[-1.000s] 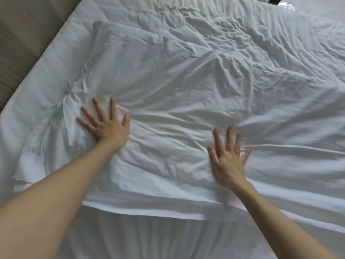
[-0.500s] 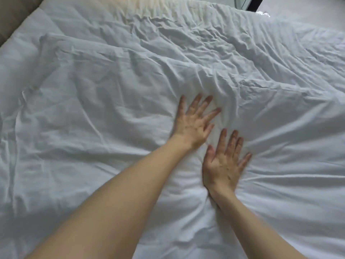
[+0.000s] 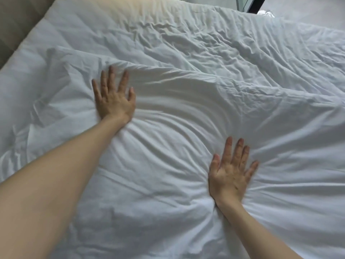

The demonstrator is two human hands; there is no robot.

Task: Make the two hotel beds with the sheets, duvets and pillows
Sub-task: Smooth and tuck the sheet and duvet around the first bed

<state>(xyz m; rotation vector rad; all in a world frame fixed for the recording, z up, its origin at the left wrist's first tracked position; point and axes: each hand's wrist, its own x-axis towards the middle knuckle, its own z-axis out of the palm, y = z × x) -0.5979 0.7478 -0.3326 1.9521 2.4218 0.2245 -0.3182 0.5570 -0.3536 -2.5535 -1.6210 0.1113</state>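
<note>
White cotton everywhere, basically: the duvet (image 3: 196, 85) filled nearly the whole view. It lay rumpled across the bed (image 3: 56, 30), whose flatter white cover showed past the duvet's far-left corner; sheet or mattress pad, I couldn't tell which. Creases fanned out from between your two palms, and a long raised fold (image 3: 177, 71) ran across the duvet just past your left hand.

A beige padded panel (image 3: 16, 19) sat in the top left corner beside the bed. A dark strip (image 3: 255, 4) cut across the top right.

Your bare left forearm (image 3: 56, 174) came in from the bottom left and reached further than your right forearm (image 3: 261, 232).

Your left hand (image 3: 113, 103) lay palm-down on the duvet, up and to the left, a bit motion-blurred. Its fingers (image 3: 124, 81) were straight and spread, pressing the fabric and grasping nothing.

Your right hand (image 3: 229, 178) was nearer to you and well apart from the left, also flat on the duvet. Its fingers (image 3: 239, 152) were straight and slightly fanned, not clenched on anything.
</note>
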